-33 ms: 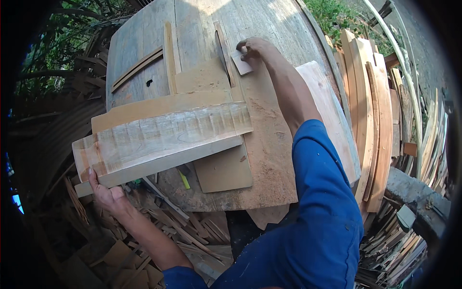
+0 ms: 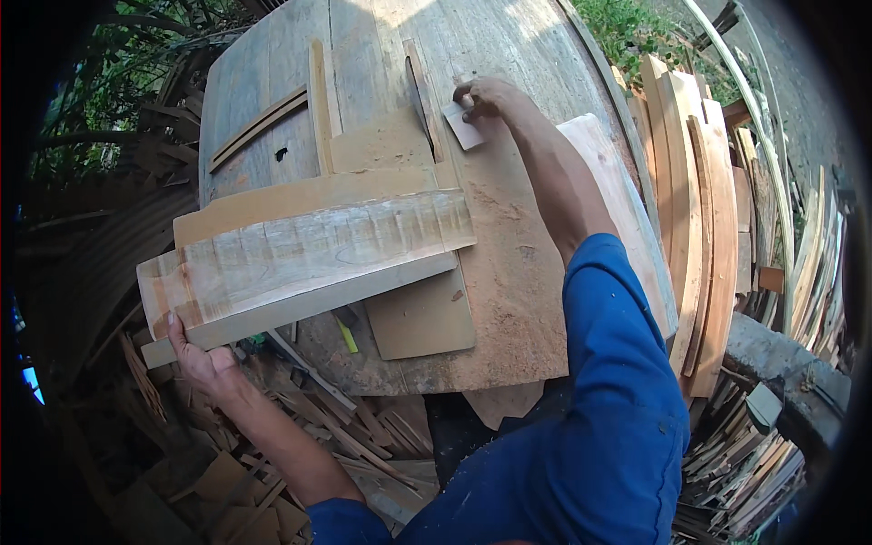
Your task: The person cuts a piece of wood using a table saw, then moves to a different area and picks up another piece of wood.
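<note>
My left hand (image 2: pixel 202 363) grips the left end of a thick wooden board, its thumb on the edge and its fingers hidden below. The board (image 2: pixel 309 259) has a rough, whitish, streaked face and lies tilted over other flat pieces on the worktable. Farther off, my right hand (image 2: pixel 487 98) is closed on a small pale rectangular flat piece (image 2: pixel 464 126); its exact kind cannot be made out. That piece sits low over the tabletop, just right of a narrow upright wooden strip (image 2: pixel 423 95).
The worktable (image 2: pixel 522 300) carries sawdust. Below the board lie a brown flat panel (image 2: pixel 422 320) and a yellow-green object (image 2: pixel 348 336). A pale plank (image 2: pixel 618 191) rests at the table's right side. Stacked planks (image 2: pixel 718 236) stand beyond it; scrap wood (image 2: pixel 391 427) is piled below the front edge.
My right hand and the small pale piece have shifted slightly right and nearer to me. The left hand and the board have hardly moved.
</note>
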Demonstrator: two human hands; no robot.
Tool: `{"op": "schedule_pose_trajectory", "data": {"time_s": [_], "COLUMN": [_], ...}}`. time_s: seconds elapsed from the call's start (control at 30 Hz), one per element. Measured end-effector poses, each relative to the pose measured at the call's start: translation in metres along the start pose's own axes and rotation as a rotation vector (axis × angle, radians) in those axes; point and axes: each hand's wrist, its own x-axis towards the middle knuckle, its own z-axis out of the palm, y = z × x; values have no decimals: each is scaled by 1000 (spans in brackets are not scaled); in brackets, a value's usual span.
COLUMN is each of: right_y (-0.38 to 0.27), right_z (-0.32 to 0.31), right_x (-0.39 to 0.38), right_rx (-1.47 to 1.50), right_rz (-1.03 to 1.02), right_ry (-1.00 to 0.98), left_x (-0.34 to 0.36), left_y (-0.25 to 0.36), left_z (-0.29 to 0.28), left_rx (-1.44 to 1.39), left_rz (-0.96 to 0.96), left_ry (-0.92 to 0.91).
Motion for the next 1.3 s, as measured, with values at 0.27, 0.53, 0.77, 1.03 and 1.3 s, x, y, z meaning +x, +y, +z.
{"op": "schedule_pose_trajectory", "data": {"time_s": [0.27, 0.53, 0.77, 1.03, 1.3], "right_y": [-68, -264, -296, -293, -289], "right_z": [35, 58, 66, 72, 68], "right_x": [-269, -228, -200, -196, -164], "right_rx": [-258, 267, 369, 209, 276], "right_rz": [319, -330, -372, -358, -365], "right_ry": [-122, 533, 528, 553, 624], "left_x": [-11, -11, -31, -8, 6], "left_y": [3, 5, 3, 9, -3], "left_z": [7, 14, 22, 10, 42], "left_rx": [22, 82, 178, 100, 73], "left_rz": [100, 80, 215, 143, 173], "left_ry": [33, 103, 105, 106, 100]}}
